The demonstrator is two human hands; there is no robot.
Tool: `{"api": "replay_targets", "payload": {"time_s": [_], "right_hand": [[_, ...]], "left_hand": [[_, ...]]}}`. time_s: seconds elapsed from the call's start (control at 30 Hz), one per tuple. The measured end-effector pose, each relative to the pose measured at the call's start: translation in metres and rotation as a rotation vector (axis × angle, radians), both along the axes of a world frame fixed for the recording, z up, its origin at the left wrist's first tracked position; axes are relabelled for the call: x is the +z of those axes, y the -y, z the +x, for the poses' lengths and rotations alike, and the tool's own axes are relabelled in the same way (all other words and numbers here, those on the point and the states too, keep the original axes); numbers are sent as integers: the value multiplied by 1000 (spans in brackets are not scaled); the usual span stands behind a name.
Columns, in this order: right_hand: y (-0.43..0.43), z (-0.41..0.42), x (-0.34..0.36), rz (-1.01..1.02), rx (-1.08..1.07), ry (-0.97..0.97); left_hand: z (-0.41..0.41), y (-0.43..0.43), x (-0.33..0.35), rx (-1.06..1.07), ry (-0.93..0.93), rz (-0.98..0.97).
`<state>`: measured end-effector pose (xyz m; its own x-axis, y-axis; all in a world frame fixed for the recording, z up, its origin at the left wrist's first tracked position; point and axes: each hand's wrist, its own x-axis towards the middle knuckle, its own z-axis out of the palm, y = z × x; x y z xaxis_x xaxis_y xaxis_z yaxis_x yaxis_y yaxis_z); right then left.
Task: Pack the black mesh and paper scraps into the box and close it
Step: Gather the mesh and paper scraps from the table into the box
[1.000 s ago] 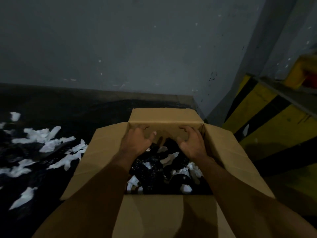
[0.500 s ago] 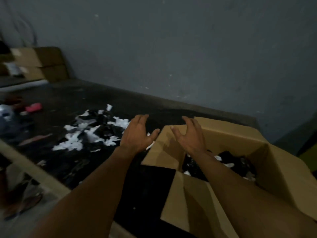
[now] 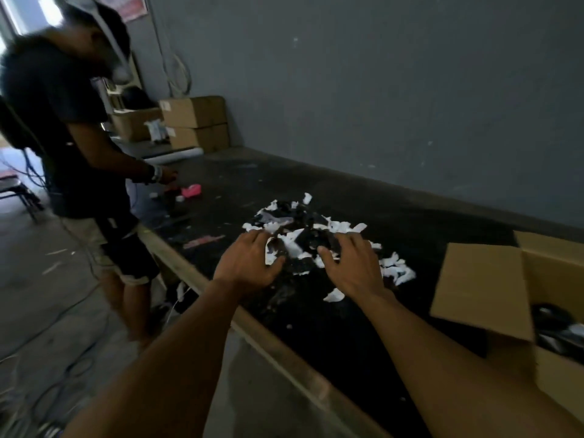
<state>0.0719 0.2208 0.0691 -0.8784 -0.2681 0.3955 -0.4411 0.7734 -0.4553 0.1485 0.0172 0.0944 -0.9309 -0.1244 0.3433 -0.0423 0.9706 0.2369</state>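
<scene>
We see both hands spread, palms down, holding nothing: left hand [image 3: 245,267] at the near-left edge of the scrap pile, right hand [image 3: 354,267] at its near-right edge. Paper scraps [image 3: 341,227] and black mesh [image 3: 311,240] lie just beyond the fingertips. Open box [image 3: 518,298] sits right of the right hand, partly filled.

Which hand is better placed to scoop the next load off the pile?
Neither alone: left hand and right hand, both open, flank the pile of white paper scraps and black mesh. Right sits nearer the open cardboard box, so it likely leads the carry.
</scene>
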Motion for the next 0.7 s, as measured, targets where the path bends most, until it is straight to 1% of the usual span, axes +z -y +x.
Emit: {"api": "replay_targets", "payload": {"time_s": [0.07, 0.13, 0.2, 0.33, 0.43, 0.53, 0.7], "right_hand": [[23, 5, -17, 42, -14, 37], [35, 8, -35, 59, -58, 81], [37, 7, -51, 71, -118, 135], [21, -7, -73, 88, -245, 203], [7, -31, -83, 111, -323, 212], [-5, -68, -90, 102, -387, 230], [-20, -134, -104, 82, -457, 253]], "left_hand": [[1, 24, -12, 1, 63, 12], [-2, 39, -30, -36, 63, 7], [-11, 45, -48, -98, 52, 9], [-46, 35, -70, -176, 112, 55], [-83, 17, -82, -244, 156, 55], [-122, 1, -92, -325, 115, 33], [-203, -18, -101, -420, 133, -2]]}}
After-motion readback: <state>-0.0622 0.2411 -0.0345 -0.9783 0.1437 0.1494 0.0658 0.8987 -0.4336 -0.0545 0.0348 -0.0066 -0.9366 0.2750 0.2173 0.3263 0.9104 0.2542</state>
